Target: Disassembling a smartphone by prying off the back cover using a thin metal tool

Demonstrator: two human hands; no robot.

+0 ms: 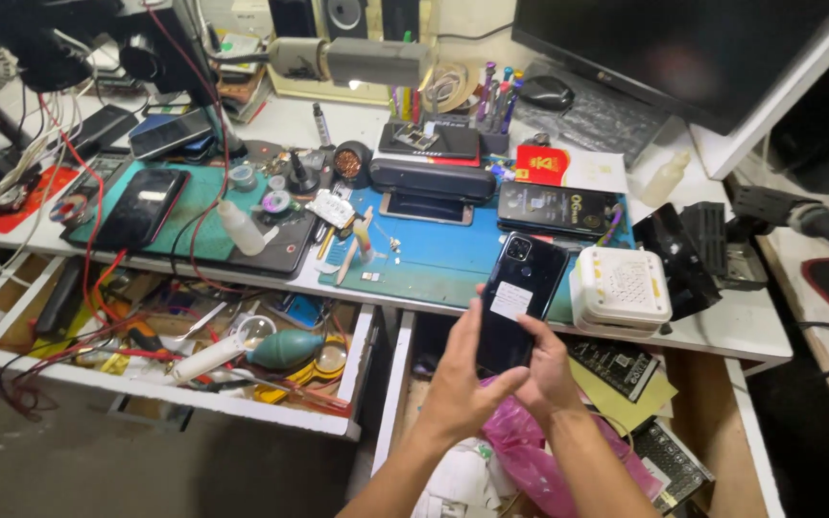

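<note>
— What's in the hands?

— A dark phone (518, 302), back side up, with a white sticker on it. It sits low in the centre of the frame, over the front edge of the bench (722, 331).

— Who grips it?

— Both. The left hand (461, 379) wraps its lower left edge, fingers curled shut on it. The right hand (544, 369) holds the lower right, thumb pressed flat across the back.

— What's near?

— A white box (621, 288) just right of the phone. A blue mat (443, 254) behind it, with another phone (556, 209) lying flat at the mat's far end. Below the wrists, a pink bag (530, 456) in an open drawer.

— And to the left?

— Another open drawer, lower left, with a teal blower (285, 348) among tools.
</note>
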